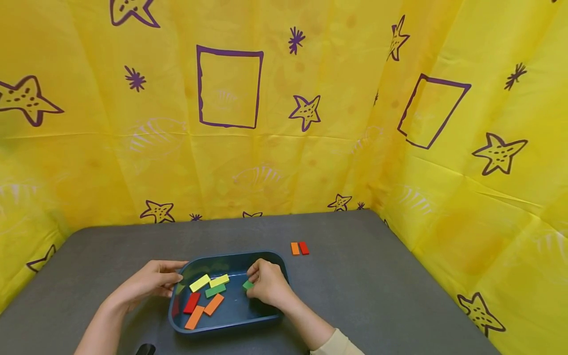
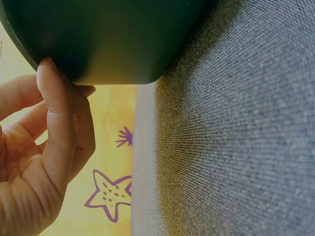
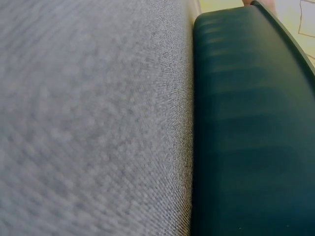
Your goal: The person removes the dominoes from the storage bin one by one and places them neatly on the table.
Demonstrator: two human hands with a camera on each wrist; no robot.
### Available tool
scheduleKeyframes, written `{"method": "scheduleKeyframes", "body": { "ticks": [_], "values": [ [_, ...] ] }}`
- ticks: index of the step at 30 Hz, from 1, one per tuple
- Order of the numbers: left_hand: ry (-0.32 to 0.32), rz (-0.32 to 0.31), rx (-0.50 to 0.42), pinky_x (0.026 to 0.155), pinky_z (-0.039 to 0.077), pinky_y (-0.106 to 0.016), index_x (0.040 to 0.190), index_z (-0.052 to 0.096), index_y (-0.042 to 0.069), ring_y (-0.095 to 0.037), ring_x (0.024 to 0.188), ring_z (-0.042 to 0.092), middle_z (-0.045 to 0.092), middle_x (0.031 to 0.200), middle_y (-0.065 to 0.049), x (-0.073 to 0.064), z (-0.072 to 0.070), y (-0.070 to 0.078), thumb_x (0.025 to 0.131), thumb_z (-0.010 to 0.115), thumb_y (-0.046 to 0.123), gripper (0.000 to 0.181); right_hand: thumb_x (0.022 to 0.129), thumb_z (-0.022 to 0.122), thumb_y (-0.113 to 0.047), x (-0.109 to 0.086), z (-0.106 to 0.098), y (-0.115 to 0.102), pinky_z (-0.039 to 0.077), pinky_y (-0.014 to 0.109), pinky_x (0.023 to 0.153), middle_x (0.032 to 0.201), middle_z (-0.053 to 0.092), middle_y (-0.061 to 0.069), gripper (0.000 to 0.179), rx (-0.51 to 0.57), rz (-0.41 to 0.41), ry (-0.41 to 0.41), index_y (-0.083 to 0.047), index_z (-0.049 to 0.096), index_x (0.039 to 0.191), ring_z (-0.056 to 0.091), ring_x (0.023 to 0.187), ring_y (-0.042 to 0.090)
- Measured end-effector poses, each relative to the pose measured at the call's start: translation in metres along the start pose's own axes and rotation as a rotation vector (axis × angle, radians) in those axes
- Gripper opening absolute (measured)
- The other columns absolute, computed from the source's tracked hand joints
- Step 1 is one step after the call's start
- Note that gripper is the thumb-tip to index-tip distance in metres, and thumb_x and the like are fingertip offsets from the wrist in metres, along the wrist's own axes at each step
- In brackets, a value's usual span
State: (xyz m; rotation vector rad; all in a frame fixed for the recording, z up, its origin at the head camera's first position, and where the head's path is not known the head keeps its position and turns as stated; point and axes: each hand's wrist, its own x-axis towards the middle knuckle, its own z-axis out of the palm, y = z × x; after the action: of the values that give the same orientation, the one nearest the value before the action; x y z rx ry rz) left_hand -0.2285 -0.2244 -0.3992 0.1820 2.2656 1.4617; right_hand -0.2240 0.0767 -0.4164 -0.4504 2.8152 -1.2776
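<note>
A dark blue-green tray (image 1: 239,311) stands on the table with several small blocks inside. At its left end my left hand (image 1: 144,286) grips the rim, and the left wrist view shows the fingertips on the edge of the tray (image 2: 118,39). Inside the right half, my right hand (image 1: 270,285) pinches a green block (image 1: 247,285), partly hidden by the fingers. To the left lie two yellow blocks, one of them nearer the rim (image 1: 199,283), another green block (image 1: 215,291), a red block (image 1: 192,303) and two orange blocks, one farther right (image 1: 214,304). The right wrist view shows the tray's outer wall (image 3: 246,113).
Beyond the tray's far right corner, an orange block (image 1: 295,248) and a red block (image 1: 303,248) lie side by side on the grey table (image 1: 355,286). A black object (image 1: 145,349) shows at the bottom edge. Yellow patterned curtains (image 1: 275,148) enclose the table's back and sides.
</note>
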Motion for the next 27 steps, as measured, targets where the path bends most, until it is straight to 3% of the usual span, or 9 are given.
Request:
{"method": "scheduleKeyframes", "body": {
  "ticks": [9, 20, 27],
  "values": [
    [-0.003, -0.007, -0.003, 0.064, 0.053, -0.025, 0.149, 0.028, -0.013, -0.015, 0.072, 0.054, 0.057, 0.086, -0.004, 0.000, 0.000, 0.000, 0.100, 0.050, 0.015, 0.060, 0.065, 0.080, 0.000, 0.003, -0.003, 0.000, 0.051, 0.019, 0.064, 0.083, 0.071, 0.003, 0.027, 0.033, -0.022, 0.066, -0.007, 0.069, 0.089, 0.063, 0.073, 0.006],
    [-0.006, 0.004, -0.010, 0.065, 0.054, -0.025, 0.148, 0.029, -0.013, -0.014, 0.072, 0.056, 0.061, 0.088, -0.004, -0.001, 0.000, 0.000, 0.100, 0.051, 0.015, 0.060, 0.069, 0.077, 0.002, 0.011, -0.015, 0.001, 0.055, 0.020, 0.068, 0.090, 0.074, 0.009, 0.033, 0.106, -0.087, 0.121, -0.001, 0.075, 0.102, 0.067, 0.077, 0.015],
    [-0.004, -0.004, -0.008, 0.065, 0.054, -0.025, 0.149, 0.028, -0.013, -0.014, 0.073, 0.055, 0.060, 0.089, -0.004, -0.001, 0.000, 0.001, 0.100, 0.050, 0.015, 0.061, 0.075, 0.075, -0.003, 0.017, -0.029, 0.004, 0.055, 0.020, 0.068, 0.095, 0.075, 0.009, 0.026, 0.182, -0.048, 0.140, -0.007, 0.076, 0.101, 0.066, 0.079, 0.012]
  ]
}}
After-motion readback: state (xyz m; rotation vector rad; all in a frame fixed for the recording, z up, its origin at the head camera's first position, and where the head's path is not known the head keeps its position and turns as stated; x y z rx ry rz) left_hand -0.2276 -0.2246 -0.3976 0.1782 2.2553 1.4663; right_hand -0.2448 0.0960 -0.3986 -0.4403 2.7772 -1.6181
